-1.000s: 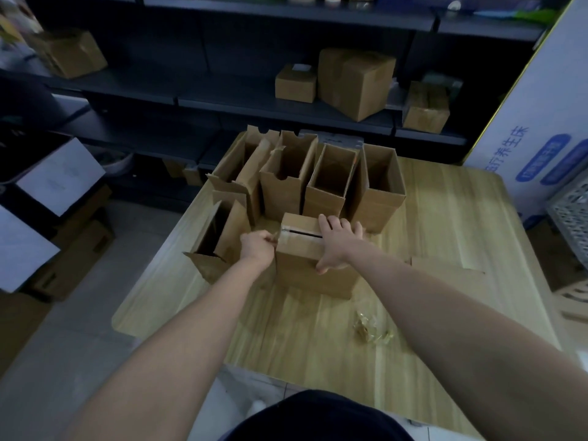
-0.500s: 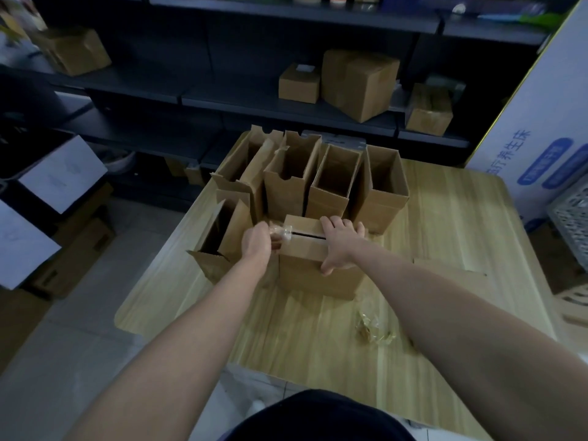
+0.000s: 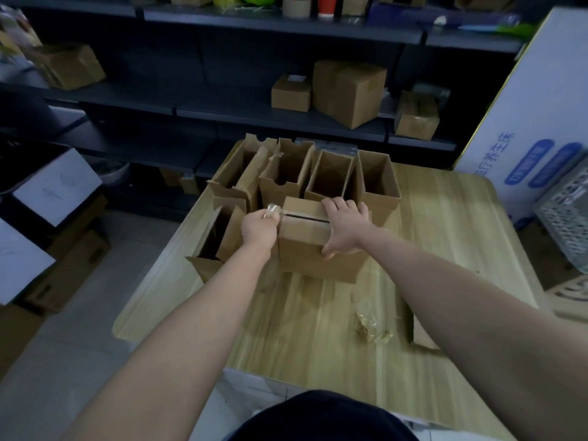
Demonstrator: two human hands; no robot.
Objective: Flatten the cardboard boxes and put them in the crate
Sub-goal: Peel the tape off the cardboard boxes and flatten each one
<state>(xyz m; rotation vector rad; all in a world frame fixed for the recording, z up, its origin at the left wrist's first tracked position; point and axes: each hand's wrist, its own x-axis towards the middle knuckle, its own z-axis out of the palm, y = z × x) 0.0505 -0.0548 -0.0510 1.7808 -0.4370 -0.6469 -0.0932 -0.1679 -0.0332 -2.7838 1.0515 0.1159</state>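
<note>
A closed brown cardboard box point(image 3: 315, 249) stands on the wooden table point(image 3: 451, 237) in front of me, with a dark slit along its top seam. My right hand point(image 3: 345, 229) lies flat on the box's top right, fingers spread. My left hand point(image 3: 259, 229) is at the box's top left corner, pinching a strip of clear tape point(image 3: 273, 209) that lifts off the seam. Behind it stand several open-topped boxes point(image 3: 327, 178) in a row, and one more point(image 3: 216, 240) to the left. A grey lattice crate point(image 3: 569, 218) shows at the right edge.
A crumpled wad of tape point(image 3: 370, 327) and a flat piece of cardboard point(image 3: 423, 332) lie on the table near my right forearm. Dark shelving point(image 3: 222, 109) with sealed boxes runs behind the table. A large white carton point(image 3: 534, 122) stands at the right.
My left hand has pulled the tape strip further left and up off the box's seam. My right hand stays pressed on the box top.
</note>
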